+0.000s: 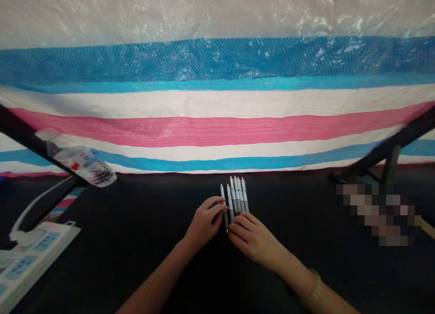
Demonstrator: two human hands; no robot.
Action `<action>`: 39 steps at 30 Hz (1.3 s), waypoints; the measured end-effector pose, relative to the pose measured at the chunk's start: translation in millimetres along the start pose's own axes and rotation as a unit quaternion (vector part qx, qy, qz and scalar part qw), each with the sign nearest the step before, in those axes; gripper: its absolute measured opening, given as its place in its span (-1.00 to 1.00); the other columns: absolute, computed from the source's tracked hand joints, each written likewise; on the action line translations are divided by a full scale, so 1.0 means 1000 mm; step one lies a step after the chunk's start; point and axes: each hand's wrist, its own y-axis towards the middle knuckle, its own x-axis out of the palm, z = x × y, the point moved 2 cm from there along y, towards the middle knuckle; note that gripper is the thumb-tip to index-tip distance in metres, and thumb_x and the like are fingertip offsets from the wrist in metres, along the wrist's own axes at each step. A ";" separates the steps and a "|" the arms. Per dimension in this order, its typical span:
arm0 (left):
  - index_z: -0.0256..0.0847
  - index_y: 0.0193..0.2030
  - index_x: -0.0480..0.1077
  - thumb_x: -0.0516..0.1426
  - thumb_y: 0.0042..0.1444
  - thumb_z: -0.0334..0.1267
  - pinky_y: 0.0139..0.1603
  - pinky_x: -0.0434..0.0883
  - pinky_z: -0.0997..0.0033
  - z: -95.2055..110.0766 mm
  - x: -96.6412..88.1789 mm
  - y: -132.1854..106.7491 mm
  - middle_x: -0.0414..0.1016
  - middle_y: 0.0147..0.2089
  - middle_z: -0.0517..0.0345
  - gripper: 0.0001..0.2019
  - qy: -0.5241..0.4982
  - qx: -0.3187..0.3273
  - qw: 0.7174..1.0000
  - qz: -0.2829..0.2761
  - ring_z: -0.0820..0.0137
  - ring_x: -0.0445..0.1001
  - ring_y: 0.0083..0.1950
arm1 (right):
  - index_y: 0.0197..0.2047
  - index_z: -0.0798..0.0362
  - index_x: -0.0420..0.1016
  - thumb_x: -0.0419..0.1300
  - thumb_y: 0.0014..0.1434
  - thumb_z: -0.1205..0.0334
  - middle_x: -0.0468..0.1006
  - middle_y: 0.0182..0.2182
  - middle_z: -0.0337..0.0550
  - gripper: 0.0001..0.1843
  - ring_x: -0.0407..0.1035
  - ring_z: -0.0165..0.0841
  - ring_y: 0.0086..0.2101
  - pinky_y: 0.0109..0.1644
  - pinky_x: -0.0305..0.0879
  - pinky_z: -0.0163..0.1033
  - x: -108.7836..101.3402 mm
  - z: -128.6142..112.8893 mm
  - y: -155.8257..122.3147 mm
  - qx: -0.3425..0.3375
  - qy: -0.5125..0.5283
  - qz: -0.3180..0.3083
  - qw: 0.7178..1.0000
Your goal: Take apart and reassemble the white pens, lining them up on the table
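Note:
Several white-and-grey click pens [239, 196] lie side by side on the black table top [142, 214], their clicker ends pointing away from me. The leftmost pen [223, 194] lies slightly apart from the others and sits a little lower. My left hand [204, 223] has its thumb and fingers closed at this pen's middle. At the near ends of the row, my right hand [253, 237] curls its fingers over the pens and covers their lower parts. A band circles the right wrist. The exact contact of the right fingertips is hidden.
At the left edge lies a white power strip [64, 241] with a plugged-in cable. Behind it, a clear plastic container [98, 173] leans by a black bar. Another black support [370, 160] stands at the right, near a blurred-out patch. Striped sheeting [217, 132] hangs behind the table.

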 end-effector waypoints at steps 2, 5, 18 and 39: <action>-0.08 -0.07 0.60 0.11 0.21 -0.44 0.16 0.44 0.05 0.000 0.000 0.000 0.56 0.07 -0.08 -0.71 -0.017 -0.008 1.000 0.004 0.14 0.51 0.11 | -0.03 0.06 0.52 0.03 0.41 0.44 0.62 -0.21 -0.05 -0.74 0.44 -0.25 -0.20 -0.04 0.41 -0.06 -0.012 -0.001 -0.001 0.004 0.044 0.065 0.997; -0.07 -0.02 0.59 0.14 0.20 -0.40 0.16 0.45 0.06 0.002 -0.002 0.002 0.56 0.08 -0.05 -0.72 -0.065 -0.031 0.997 0.014 0.14 0.51 0.11 | 0.09 -0.01 0.48 0.09 0.35 0.47 0.59 -0.21 -0.08 -0.68 0.47 -0.25 -0.19 -0.15 0.45 -0.13 -0.028 0.000 -0.008 0.076 0.090 0.214 0.970; -0.30 -0.31 0.51 0.36 0.06 -0.07 -0.48 0.36 0.59 0.013 -0.007 0.003 0.51 -0.42 0.13 -0.70 -0.490 -0.251 0.831 0.077 0.51 0.44 -0.47 | -0.29 -0.02 0.34 0.18 0.25 0.47 0.41 -0.32 -0.18 -0.81 0.42 -0.33 -0.31 -0.29 0.41 -0.25 -0.011 -0.031 -0.013 0.318 0.317 0.353 0.821; -0.32 -0.32 0.56 0.46 -0.11 -0.15 -0.37 0.46 0.56 0.003 -0.008 0.004 0.48 -0.40 0.17 -0.69 -0.560 -0.334 0.749 0.121 0.50 0.42 -0.40 | 0.36 0.09 0.21 0.05 0.35 0.38 0.32 0.30 0.10 -0.48 0.11 -0.05 0.33 0.35 0.20 0.19 0.012 0.039 -0.020 0.188 0.072 -0.056 0.978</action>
